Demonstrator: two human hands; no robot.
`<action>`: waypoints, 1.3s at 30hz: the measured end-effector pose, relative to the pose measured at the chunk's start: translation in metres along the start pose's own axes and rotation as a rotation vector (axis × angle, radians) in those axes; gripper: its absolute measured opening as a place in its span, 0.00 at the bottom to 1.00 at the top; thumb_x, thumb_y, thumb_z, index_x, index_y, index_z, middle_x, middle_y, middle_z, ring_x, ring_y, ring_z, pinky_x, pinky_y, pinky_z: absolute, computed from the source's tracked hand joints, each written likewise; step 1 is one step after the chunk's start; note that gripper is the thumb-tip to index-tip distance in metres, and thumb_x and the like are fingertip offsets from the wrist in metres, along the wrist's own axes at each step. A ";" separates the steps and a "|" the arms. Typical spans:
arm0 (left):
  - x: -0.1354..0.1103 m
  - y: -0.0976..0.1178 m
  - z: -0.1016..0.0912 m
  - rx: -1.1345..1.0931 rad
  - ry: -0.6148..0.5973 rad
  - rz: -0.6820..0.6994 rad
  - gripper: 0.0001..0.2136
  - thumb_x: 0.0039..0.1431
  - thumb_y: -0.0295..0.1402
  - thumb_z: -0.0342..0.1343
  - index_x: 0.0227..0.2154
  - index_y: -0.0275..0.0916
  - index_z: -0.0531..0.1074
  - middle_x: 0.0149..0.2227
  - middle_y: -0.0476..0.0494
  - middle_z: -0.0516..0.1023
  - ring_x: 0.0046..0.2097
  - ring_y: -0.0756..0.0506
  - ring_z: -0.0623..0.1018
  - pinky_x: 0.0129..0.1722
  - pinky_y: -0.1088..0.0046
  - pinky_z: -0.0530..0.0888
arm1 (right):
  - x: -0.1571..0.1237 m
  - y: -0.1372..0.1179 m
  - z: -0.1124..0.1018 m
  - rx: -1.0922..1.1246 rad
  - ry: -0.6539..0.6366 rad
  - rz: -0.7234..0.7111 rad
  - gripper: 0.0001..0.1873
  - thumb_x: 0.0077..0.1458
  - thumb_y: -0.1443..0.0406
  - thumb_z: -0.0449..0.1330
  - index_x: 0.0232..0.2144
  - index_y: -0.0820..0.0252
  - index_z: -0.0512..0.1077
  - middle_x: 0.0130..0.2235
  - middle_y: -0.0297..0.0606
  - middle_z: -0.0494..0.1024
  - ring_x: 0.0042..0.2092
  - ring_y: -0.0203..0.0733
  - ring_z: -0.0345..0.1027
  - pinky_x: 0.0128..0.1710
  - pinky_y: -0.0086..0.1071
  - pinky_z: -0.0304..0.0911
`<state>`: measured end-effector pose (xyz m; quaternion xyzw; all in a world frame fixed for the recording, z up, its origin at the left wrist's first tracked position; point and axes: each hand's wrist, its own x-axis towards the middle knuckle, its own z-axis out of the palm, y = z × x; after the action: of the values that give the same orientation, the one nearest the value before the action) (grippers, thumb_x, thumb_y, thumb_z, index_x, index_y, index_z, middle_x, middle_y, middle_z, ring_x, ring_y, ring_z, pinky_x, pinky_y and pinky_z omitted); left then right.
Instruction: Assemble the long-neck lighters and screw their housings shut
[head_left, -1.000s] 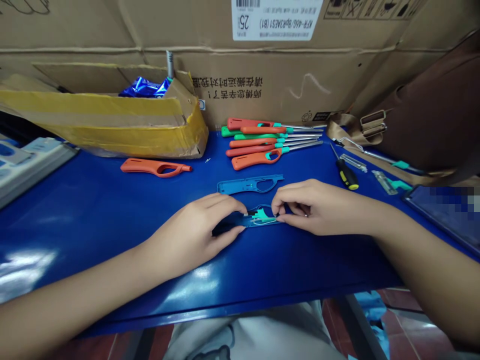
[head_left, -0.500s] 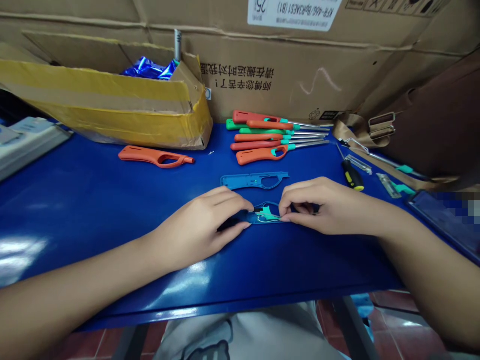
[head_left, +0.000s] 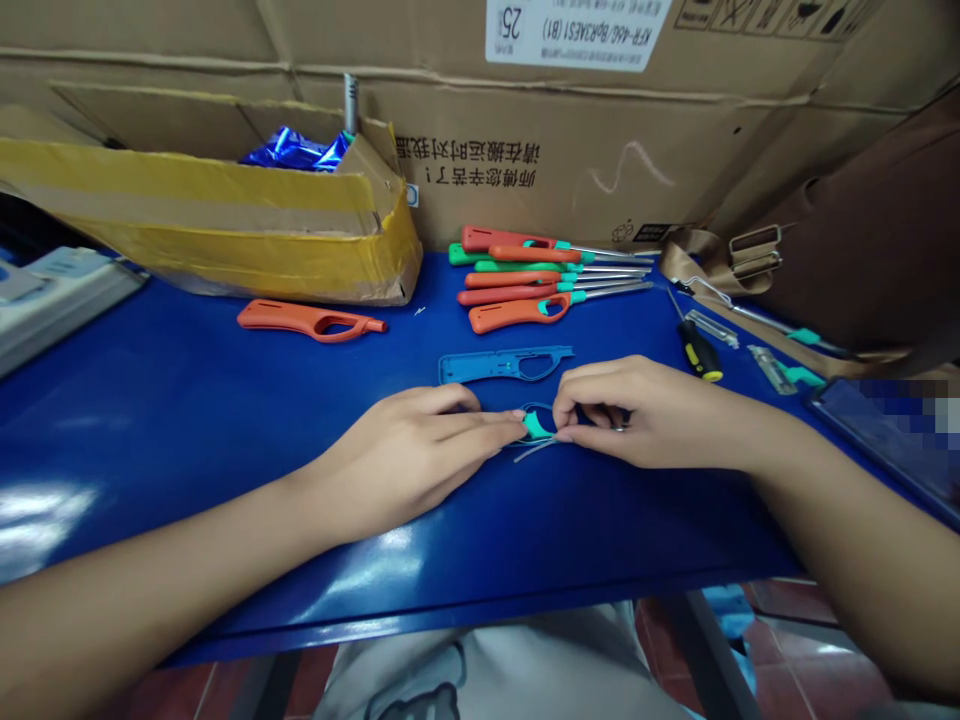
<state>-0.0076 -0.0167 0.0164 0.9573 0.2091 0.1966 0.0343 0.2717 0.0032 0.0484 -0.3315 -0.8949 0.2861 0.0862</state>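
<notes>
On the blue table, both my hands meet over a blue lighter shell half with a green trigger piece in it. My left hand lies on the shell's left part, fingers pressed together and reaching to the trigger. My right hand pinches the shell's right end at the trigger; a thin wire sticks out below. A second blue shell half lies loose just behind them.
A pile of orange and green long-nosed lighters lies at the back, an orange shell half to the left. A yellow-taped cardboard box stands back left. A screwdriver, small metal parts and a brown bag sit at right.
My left fingers slid right along the shell until they reached the green trigger, covering more of it. My right hand stayed pinched at the trigger.
</notes>
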 end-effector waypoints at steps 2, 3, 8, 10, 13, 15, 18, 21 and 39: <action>0.000 0.000 -0.001 0.037 -0.033 0.017 0.16 0.71 0.27 0.51 0.59 0.37 0.71 0.56 0.45 0.81 0.48 0.42 0.78 0.46 0.65 0.79 | 0.002 0.000 0.002 -0.008 0.023 -0.010 0.03 0.60 0.69 0.61 0.35 0.59 0.75 0.33 0.31 0.76 0.28 0.31 0.63 0.28 0.27 0.55; 0.000 0.000 -0.001 0.051 -0.047 0.022 0.16 0.71 0.27 0.51 0.59 0.37 0.71 0.56 0.45 0.80 0.49 0.42 0.78 0.45 0.64 0.79 | 0.003 0.000 0.004 -0.011 0.035 -0.019 0.03 0.60 0.70 0.61 0.36 0.59 0.75 0.32 0.31 0.76 0.29 0.31 0.63 0.29 0.27 0.55; 0.000 0.000 -0.001 0.088 -0.082 0.020 0.16 0.71 0.27 0.50 0.58 0.37 0.72 0.56 0.46 0.80 0.49 0.41 0.77 0.45 0.63 0.79 | 0.008 -0.001 0.010 -0.020 0.085 -0.003 0.04 0.62 0.68 0.61 0.35 0.59 0.76 0.34 0.33 0.77 0.30 0.32 0.63 0.32 0.28 0.55; 0.001 -0.001 -0.002 0.110 -0.084 0.018 0.16 0.71 0.27 0.50 0.58 0.37 0.72 0.54 0.45 0.81 0.48 0.41 0.77 0.45 0.64 0.79 | 0.008 -0.001 0.011 -0.036 0.105 0.034 0.04 0.62 0.66 0.62 0.34 0.59 0.76 0.34 0.34 0.77 0.31 0.33 0.63 0.31 0.28 0.54; 0.002 -0.001 -0.003 0.141 -0.092 0.017 0.15 0.72 0.28 0.48 0.57 0.37 0.72 0.52 0.43 0.83 0.47 0.42 0.78 0.45 0.65 0.79 | 0.009 0.001 0.013 -0.056 0.134 0.064 0.06 0.62 0.64 0.63 0.33 0.59 0.75 0.32 0.34 0.76 0.31 0.34 0.63 0.31 0.29 0.54; 0.003 0.000 -0.003 0.149 -0.096 0.019 0.15 0.72 0.28 0.48 0.57 0.36 0.73 0.50 0.43 0.83 0.46 0.41 0.78 0.44 0.65 0.79 | 0.009 0.002 0.014 -0.074 0.151 0.080 0.06 0.62 0.62 0.63 0.33 0.59 0.75 0.32 0.34 0.75 0.32 0.35 0.64 0.32 0.29 0.54; 0.003 0.000 -0.004 0.142 -0.091 0.012 0.15 0.72 0.29 0.49 0.57 0.36 0.73 0.47 0.42 0.84 0.46 0.41 0.78 0.43 0.65 0.79 | 0.009 0.003 0.014 -0.144 0.166 0.105 0.08 0.61 0.59 0.64 0.34 0.58 0.74 0.33 0.33 0.76 0.33 0.35 0.65 0.32 0.30 0.54; 0.003 -0.003 -0.003 0.118 -0.069 0.000 0.15 0.71 0.29 0.50 0.57 0.38 0.73 0.48 0.41 0.84 0.47 0.42 0.78 0.44 0.66 0.79 | 0.008 0.002 0.010 -0.205 0.201 0.128 0.13 0.63 0.53 0.61 0.35 0.57 0.74 0.34 0.33 0.76 0.34 0.36 0.67 0.33 0.30 0.54; 0.005 -0.018 0.007 -0.151 0.131 -0.150 0.12 0.69 0.31 0.54 0.51 0.42 0.77 0.47 0.42 0.83 0.46 0.45 0.81 0.48 0.65 0.81 | -0.009 0.033 -0.038 -0.440 0.518 0.658 0.17 0.62 0.66 0.53 0.50 0.58 0.75 0.47 0.43 0.82 0.47 0.48 0.75 0.39 0.35 0.63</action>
<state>-0.0078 0.0013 0.0094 0.9187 0.2667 0.2707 0.1074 0.3100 0.0353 0.0612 -0.6683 -0.7307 0.0096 0.1392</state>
